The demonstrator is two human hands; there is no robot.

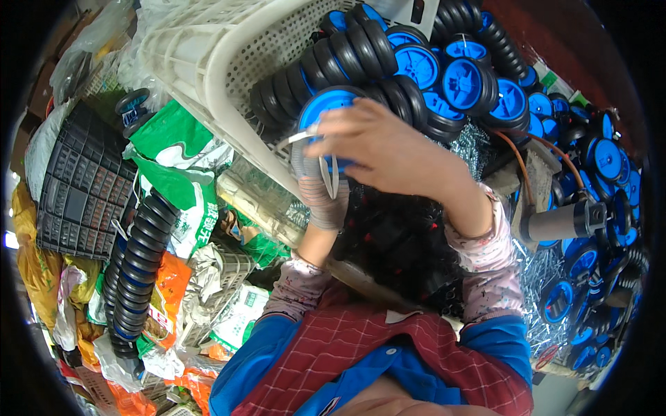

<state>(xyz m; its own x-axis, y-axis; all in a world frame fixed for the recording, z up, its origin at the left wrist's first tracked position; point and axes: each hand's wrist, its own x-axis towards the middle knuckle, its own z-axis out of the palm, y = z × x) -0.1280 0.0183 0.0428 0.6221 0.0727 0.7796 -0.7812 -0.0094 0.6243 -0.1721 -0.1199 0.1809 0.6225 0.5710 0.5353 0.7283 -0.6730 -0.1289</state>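
Observation:
In front of me, my right hand (381, 145) is bare, its fingers bent and closed around a thin white plastic strap (300, 137). A narrow loop of the strap hangs below those fingers. My left hand (323, 201), in a grey striped glove, is raised right beside it, and its fingertips are partly covered by my right hand. What the left fingers grip is hidden. Just behind both hands is a blue-hubbed wheel (326, 104) with a black tyre, at the near end of the heap. Rows of black tyred wheels (340, 55) lie beyond it.
A white perforated plastic basket (208, 76) holds wheels at the back. More blue wheels (603, 159) and a grey cylindrical tool (562, 222) are at right, above loose metal pins (541, 284). A wheel stack (142, 270), black crate (87, 180) and plastic bags (170, 180) crowd the left.

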